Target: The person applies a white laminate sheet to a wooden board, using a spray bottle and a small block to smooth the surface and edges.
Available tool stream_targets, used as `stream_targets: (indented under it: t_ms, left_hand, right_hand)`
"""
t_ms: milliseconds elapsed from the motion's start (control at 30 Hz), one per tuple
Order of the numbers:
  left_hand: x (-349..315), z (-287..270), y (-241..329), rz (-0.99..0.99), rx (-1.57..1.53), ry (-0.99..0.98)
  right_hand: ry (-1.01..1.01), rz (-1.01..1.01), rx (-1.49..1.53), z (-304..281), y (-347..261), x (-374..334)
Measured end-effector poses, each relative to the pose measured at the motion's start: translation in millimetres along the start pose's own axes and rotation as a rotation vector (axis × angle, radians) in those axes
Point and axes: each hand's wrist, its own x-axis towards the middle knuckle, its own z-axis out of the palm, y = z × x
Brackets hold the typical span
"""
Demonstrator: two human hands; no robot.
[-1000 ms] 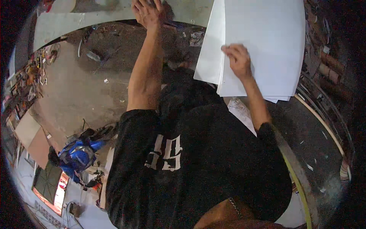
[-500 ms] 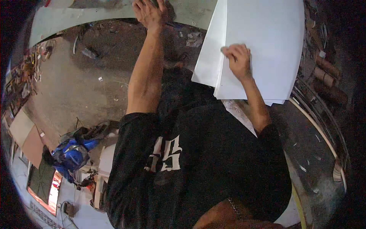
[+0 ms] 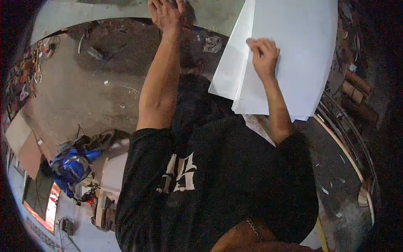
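Observation:
My left hand (image 3: 168, 19) is flat on a pale green surface (image 3: 113, 9) at the top edge. Its fingers are apart, though their tips are partly cut off. On the right, my right hand (image 3: 265, 56) is over large white sheets (image 3: 300, 63), its fingers bent together in a pinch. A small greyish thing shows at the fingertips, too small and blurred to name. It sits at the left edge of the upper sheet, where another white sheet (image 3: 228, 75) sticks out below at an angle.
Brown rolls (image 3: 354, 90) stand at the right, beside a long pale rod (image 3: 348, 155). A crumpled clear plastic piece (image 3: 213, 44) and scraps lie on the concrete floor (image 3: 84, 105). At lower left is a blue motorbike (image 3: 73, 168), with brown boards (image 3: 23, 143) behind it.
My right hand has slid a little farther away along the sheet edge. My left hand has stayed in place. The whole view has shifted slightly.

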Motion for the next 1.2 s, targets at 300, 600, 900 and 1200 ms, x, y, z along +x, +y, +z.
stream_targets:
  t_ms: [300,600,900,1200]
  left_hand:
    - [0,-8,-2,0.141,0.147,0.059]
    - [-2,-1,-16,0.330,0.307,0.053]
    - [1,10,-20,0.097,0.051,0.075]
    - [-3,1,1,0.317,0.301,-0.005]
  right_hand:
    - [-0.062,0.072,0.000,-4,-28,-44]
    - [0.018,0.089,-0.037,6,-29,-47]
    - [0.025,0.137,-0.063,10,-27,-34]
    - [0.080,0.117,-0.120,12,-5,14]
